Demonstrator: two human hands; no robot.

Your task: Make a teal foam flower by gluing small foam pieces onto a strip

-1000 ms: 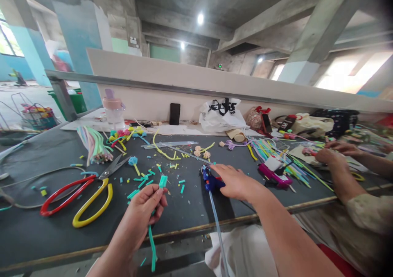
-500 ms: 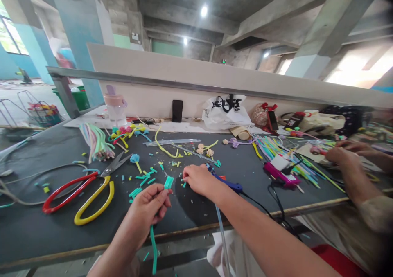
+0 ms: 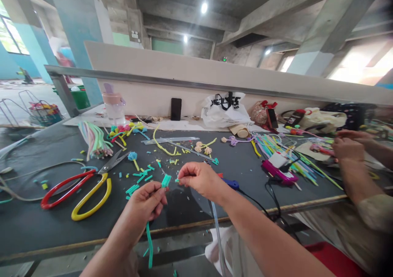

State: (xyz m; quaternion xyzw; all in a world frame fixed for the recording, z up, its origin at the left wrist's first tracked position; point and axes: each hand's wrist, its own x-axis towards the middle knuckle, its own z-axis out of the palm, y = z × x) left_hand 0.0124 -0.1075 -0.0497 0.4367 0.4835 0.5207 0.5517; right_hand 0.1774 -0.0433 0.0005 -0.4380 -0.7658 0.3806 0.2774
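Observation:
My left hand (image 3: 151, 199) is closed on a teal strip piece (image 3: 166, 181) that sticks up from its fingertips; a long teal strand (image 3: 150, 244) hangs below that hand, past the table edge. Just to the right, my right hand (image 3: 196, 179) pinches a tiny teal bit (image 3: 177, 180) between thumb and forefinger. Behind my right wrist lies a blue-handled tool (image 3: 231, 183) with a black cord. Short teal pieces (image 3: 132, 189) are scattered left of my hands, near a blue flower (image 3: 132, 156) on a yellow stem.
Large scissors (image 3: 92, 187) with red and yellow handles lie open at the left. A magenta device (image 3: 280, 174) sits at the right, beside colored strips. Another person's hands (image 3: 348, 148) work at the far right. A bottle (image 3: 114, 105), phone (image 3: 176, 109) and white bag (image 3: 225, 111) stand behind.
My right hand has lifted slightly and turned from beside the blue-handled tool, and its fingertips now show a small teal bit close to the piece in my left hand.

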